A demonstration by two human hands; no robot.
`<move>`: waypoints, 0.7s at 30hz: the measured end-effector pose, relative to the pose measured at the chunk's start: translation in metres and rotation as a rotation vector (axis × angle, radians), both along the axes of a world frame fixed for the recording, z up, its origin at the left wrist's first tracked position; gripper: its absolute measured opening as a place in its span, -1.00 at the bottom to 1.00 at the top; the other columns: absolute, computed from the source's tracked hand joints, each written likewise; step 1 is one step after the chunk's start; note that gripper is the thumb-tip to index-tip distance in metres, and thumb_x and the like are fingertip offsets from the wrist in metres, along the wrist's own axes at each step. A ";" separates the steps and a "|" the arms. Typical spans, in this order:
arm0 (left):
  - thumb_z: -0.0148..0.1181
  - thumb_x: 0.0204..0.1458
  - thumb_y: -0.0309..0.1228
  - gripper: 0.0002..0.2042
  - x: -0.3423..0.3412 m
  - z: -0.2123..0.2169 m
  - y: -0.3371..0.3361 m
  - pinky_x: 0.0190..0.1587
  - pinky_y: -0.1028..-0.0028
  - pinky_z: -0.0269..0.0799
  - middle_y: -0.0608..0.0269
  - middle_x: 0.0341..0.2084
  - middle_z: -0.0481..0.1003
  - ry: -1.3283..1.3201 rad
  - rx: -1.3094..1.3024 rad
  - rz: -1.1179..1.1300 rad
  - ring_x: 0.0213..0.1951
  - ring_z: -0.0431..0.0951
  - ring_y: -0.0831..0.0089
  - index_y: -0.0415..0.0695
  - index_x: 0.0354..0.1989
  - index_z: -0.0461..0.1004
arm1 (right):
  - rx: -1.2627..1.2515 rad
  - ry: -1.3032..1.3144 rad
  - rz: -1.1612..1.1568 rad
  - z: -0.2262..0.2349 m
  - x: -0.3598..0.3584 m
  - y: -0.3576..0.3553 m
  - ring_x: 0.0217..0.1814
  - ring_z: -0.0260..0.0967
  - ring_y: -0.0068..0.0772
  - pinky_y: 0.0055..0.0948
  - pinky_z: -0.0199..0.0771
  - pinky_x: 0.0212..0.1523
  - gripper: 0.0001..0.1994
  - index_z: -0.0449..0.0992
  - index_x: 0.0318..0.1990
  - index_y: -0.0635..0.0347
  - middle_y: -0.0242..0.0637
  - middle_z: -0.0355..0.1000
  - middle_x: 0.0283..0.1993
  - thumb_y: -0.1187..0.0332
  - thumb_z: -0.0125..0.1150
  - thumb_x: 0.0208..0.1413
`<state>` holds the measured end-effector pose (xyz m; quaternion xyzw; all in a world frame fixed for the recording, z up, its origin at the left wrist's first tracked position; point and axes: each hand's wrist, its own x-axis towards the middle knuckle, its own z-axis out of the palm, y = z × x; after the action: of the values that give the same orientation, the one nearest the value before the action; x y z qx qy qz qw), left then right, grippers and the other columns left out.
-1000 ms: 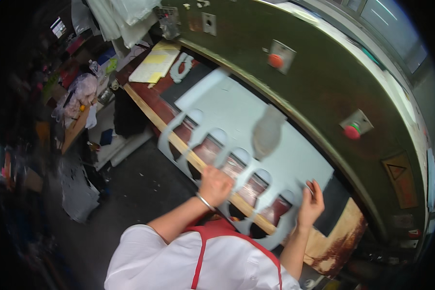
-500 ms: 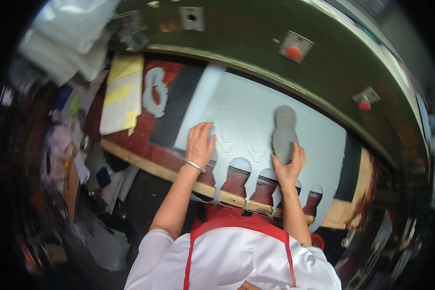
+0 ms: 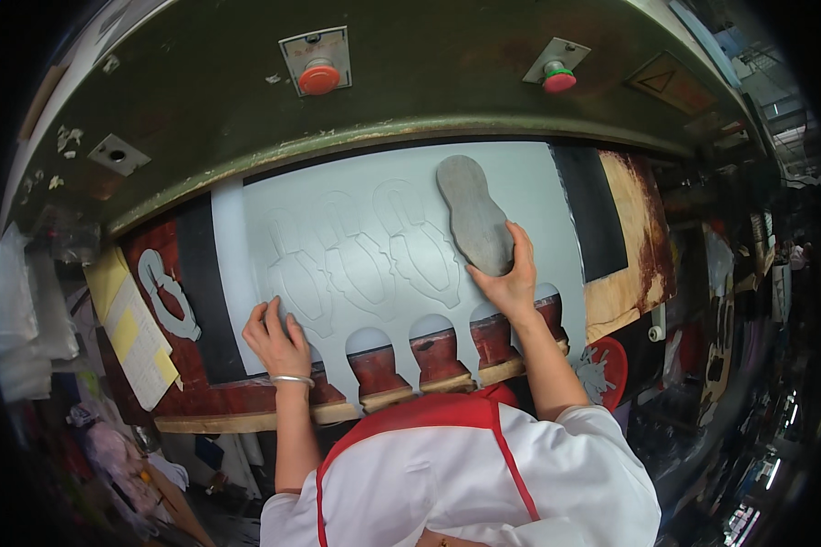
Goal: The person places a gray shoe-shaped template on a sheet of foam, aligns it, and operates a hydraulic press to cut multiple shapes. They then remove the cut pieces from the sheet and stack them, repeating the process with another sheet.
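Observation:
A grey shoe-sole-shaped block [image 3: 470, 205] lies on a pale grey sheet [image 3: 534, 205], right of several cut or pressed outlines [image 3: 356, 260]. Its near end sits between the thumb and fingers of my right hand [image 3: 509, 284], which is closed around it. My left hand [image 3: 278, 340] rests on the sheet near its left front, fingers apart and holding nothing; a metal bangle circles that wrist. Along the near side of the sheet, several rounded cut-outs let the dark red board [image 3: 371, 369] show through.
Ahead stands a green machine beam [image 3: 429, 87] with a red button [image 3: 319, 77] and a pink-and-green button [image 3: 558, 80]. At left lie a loose grey cut piece [image 3: 169, 296] and yellow and white papers [image 3: 137, 351]. A red container [image 3: 614, 369] with grey scraps sits near right.
The view has turned and shifted rightward, so the sheet now appears nearly level. My right hand still grips the sole-shaped block, and my left hand stays near the sheet's left side.

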<state>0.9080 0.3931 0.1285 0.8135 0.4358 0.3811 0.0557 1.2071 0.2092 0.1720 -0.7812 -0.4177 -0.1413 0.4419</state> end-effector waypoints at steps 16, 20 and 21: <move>0.01 0.15 -0.35 -0.79 -0.066 0.030 -0.050 -0.26 0.17 0.30 -0.05 -0.42 0.45 0.105 -0.419 0.160 -0.33 0.43 -0.01 -0.26 -0.25 0.44 | 0.136 -0.174 -0.296 0.105 0.101 0.035 0.44 -0.42 0.29 0.01 -0.39 0.38 -0.10 -0.28 0.32 0.53 0.36 -0.35 0.37 -0.04 0.00 0.14; -0.07 0.20 -0.29 -0.70 -0.062 0.022 -0.056 -0.43 0.08 0.24 -0.08 -0.62 0.39 0.152 -0.444 0.233 -0.48 0.40 -0.09 -0.21 -0.51 0.39 | 0.135 -0.076 -0.292 0.086 0.084 0.026 0.45 -0.50 0.32 0.06 -0.45 0.37 -0.07 -0.36 0.33 0.49 0.36 -0.48 0.39 -0.06 0.00 0.14; -0.07 0.20 -0.29 -0.70 -0.060 0.021 -0.054 -0.44 0.09 0.24 -0.07 -0.63 0.39 0.179 -0.455 0.261 -0.50 0.40 -0.09 -0.20 -0.51 0.39 | 0.066 -0.078 -0.290 0.075 0.081 0.021 0.45 -0.50 0.31 0.07 -0.45 0.37 -0.07 -0.36 0.33 0.47 0.35 -0.47 0.39 -0.05 0.01 0.14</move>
<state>0.8480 0.3388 0.1495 0.7474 0.6145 0.2042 0.1486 1.2882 0.2299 0.2469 -0.8124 -0.3125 -0.2474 0.4257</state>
